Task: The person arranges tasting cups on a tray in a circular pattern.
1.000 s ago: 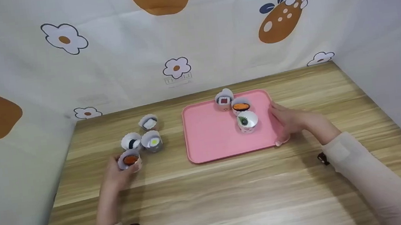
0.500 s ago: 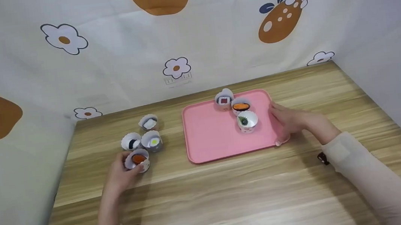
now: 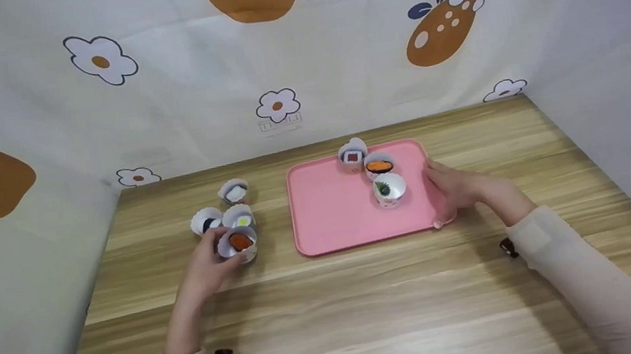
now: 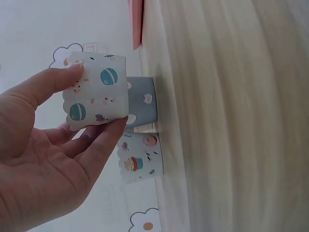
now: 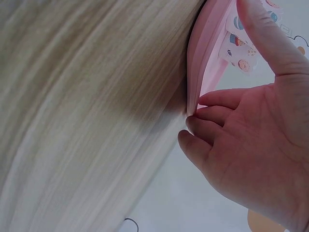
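My left hand pinches a white paper baking cup between thumb and fingers; a small orange-red sushi-like piece lies inside. In the left wrist view this cup is held off the wooden table. Close behind it stand a grey cup and a white printed cup. At the pink tray's right edge rests my right hand, its fingertips touching the rim and its thumb stretched along the side. Three cups stand on the tray, holding a square roll, an orange piece and a green-leafed piece.
Left of the tray, further cups hold a black-banded white piece, a yellow-topped piece and a white piece. The wooden table meets a patterned cloth wall at its back edge.
My left hand has carried the cup with the orange-red piece to the right, from the front left of the group to just before the grey cup. My right hand and the tray stay put.
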{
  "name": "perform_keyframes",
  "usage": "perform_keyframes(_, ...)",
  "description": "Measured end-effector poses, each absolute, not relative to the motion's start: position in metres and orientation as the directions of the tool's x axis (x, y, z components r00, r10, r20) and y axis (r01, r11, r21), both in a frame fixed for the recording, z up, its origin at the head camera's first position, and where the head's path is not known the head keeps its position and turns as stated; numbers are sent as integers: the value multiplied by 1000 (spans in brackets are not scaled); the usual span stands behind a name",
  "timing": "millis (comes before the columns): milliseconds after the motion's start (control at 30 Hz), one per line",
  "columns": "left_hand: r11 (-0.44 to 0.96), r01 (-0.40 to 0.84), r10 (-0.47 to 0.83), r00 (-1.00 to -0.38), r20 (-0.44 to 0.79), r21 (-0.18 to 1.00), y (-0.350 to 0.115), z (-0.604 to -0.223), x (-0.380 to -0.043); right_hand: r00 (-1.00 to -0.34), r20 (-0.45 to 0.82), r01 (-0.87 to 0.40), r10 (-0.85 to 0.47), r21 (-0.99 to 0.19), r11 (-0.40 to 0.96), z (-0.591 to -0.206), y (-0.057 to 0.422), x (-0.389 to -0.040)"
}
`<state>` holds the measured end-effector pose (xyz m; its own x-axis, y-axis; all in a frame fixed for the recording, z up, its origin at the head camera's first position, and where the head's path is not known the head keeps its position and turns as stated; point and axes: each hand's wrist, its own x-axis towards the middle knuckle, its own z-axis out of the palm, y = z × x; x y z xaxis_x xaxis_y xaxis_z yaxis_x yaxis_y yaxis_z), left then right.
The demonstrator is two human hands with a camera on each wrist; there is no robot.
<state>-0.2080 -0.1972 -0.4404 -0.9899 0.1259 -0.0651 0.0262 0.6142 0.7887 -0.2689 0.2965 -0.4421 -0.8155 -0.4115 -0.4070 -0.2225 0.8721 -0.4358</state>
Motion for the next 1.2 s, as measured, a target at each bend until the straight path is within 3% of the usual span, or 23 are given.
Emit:
perform_keyframes(633,624,140,228,-974,-8,769,-151,-444,-219,-814,-418,-210,-404,-436,875,-440,296,-268)
perform_keyframes(1200,594,112,284,-956,-77,797,-108,-446,-229,-815,-433,-183,-385,-438,880,-444,296,-270)
